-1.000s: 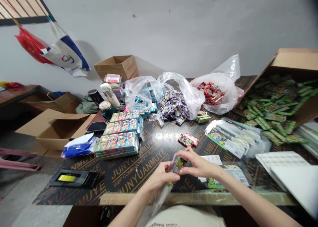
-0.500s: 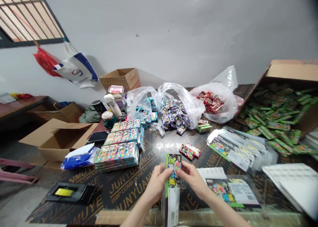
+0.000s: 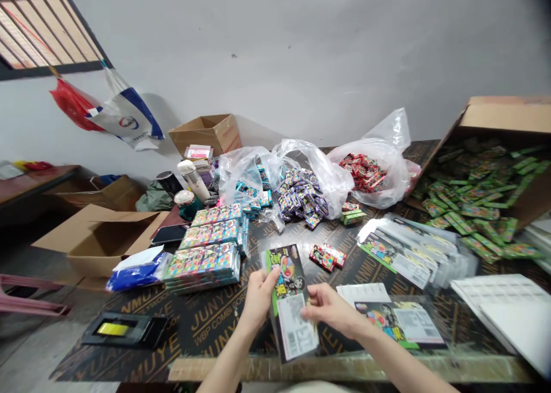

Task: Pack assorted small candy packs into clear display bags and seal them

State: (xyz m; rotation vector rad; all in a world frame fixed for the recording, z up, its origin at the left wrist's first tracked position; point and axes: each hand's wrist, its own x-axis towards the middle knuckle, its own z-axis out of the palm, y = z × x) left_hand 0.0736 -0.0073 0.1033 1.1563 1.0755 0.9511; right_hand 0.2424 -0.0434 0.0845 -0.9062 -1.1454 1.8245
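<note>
A clear plastic bag with a black and green printed design and a white label (image 3: 297, 324) is held over the front of the table. My left hand (image 3: 259, 295) grips its left edge, thumb on the printed face. At the opposite edge, my right hand (image 3: 329, 308) is closed with the thumb over the white label. Just beyond the bag lie a few small red packets (image 3: 328, 257). Another printed bag (image 3: 400, 324) lies flat to the right of my right hand, partly over a white card sheet (image 3: 364, 293).
Stacked candy packs (image 3: 206, 261) stand at left. Behind are plastic bags of purple packets (image 3: 303, 195) and red packets (image 3: 364, 172). A carton (image 3: 508, 115) spills green packets at right, near fanned printed bags (image 3: 404, 249) and white sheets (image 3: 512, 312). A black tape-like holder (image 3: 124, 330) sits front left.
The printed bag has turned from narrow and edge-on to showing its broad face. My right hand has slid down its right edge, and my left hand has shifted slightly left.
</note>
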